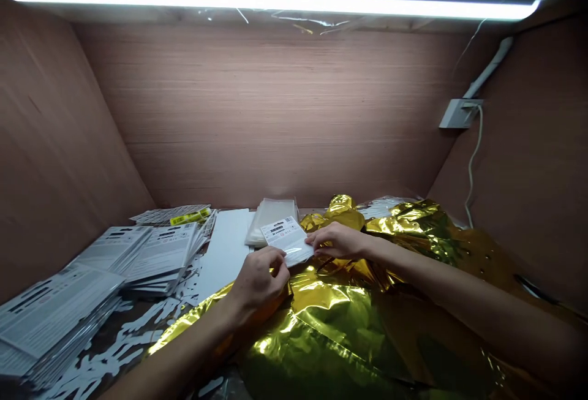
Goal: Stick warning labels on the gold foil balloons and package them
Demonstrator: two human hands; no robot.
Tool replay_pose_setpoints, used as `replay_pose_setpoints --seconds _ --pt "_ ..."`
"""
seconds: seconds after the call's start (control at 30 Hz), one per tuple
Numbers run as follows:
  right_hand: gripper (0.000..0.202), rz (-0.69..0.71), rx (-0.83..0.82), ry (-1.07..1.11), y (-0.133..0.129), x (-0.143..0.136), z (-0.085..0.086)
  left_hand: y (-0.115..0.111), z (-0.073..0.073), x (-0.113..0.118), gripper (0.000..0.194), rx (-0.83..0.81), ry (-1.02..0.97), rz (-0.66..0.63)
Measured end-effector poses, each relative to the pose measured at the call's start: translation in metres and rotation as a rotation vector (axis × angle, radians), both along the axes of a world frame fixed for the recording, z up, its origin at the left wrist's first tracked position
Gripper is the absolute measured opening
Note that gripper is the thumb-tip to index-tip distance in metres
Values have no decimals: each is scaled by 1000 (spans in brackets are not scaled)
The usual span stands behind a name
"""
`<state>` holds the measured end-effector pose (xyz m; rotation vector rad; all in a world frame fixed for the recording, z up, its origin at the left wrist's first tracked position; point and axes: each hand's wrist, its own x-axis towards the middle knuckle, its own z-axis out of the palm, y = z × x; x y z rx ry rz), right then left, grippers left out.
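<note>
A white printed card in a clear plastic sleeve (288,236) is held between my two hands, tilted above shiny gold foil (331,314). My left hand (261,274) pinches its lower left corner, thumb and fingers closed. On the other side my right hand (337,241) grips the right edge with its fingertips. Black print and a hang slot show along the card's upper part. Just behind it lies a stack of clear plastic sleeves (272,211).
Piles of similar packed cards (59,305) stand at the left, with white paper scraps (114,351) beside them. A yellow strip (190,216) rests on printed sheets. A white board (225,247) lies near the middle. A socket box (459,113) with a cable hangs at the right.
</note>
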<state>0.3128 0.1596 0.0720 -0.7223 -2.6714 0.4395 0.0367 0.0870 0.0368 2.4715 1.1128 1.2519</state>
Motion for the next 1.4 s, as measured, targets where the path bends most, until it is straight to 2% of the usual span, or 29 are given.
replay_pose_setpoints --seconds 0.03,0.13,0.23,0.37,0.5,0.7,0.77,0.83,0.9,0.97,1.07,1.17,1.23,1.33,1.4 --pt "10 -9 -10 25 -1 -1 -2 -1 1 1 4 -16 3 -1" --pt "9 -27 -61 76 -2 -5 -4 -1 -1 4 23 -84 18 2" --pt "9 -53 -139 121 -2 -10 -3 1 -6 7 14 -156 23 0" --pt "15 -157 -264 216 2 -14 -5 4 -12 6 18 -234 -62 47" --pt "25 -311 -408 346 10 -17 -13 7 -12 2 12 -353 -223 88" --pt "20 -381 -719 492 18 -22 -28 17 -12 -2 39 -477 -551 195" --pt "30 -383 -792 568 16 -24 -27 20 -12 -1 45 -499 -681 223" --pt "51 -365 -846 642 12 -26 -22 20 -9 2 46 -546 -794 205" --pt "65 -334 -881 692 8 -26 -16 20 -4 3 45 -628 -876 128" --pt "66 -302 -898 711 5 -25 -8 18 7 2 40 -722 -920 3" --pt "65 -271 -891 713 2 -21 2 11 29 -4 36 -829 -928 -187" --pt "59 -260 -859 693 2 -20 10 6 53 -13 38 -882 -897 -311" --pt "55 -255 -829 660 3 -20 18 7 67 -22 35 -896 -867 -330" --pt "48 -241 -783 550 6 -23 38 15 81 -41 23 -895 -835 -240" --pt "37 -231 -597 382 5 -25 55 21 87 -57 17 -882 -829 -132"
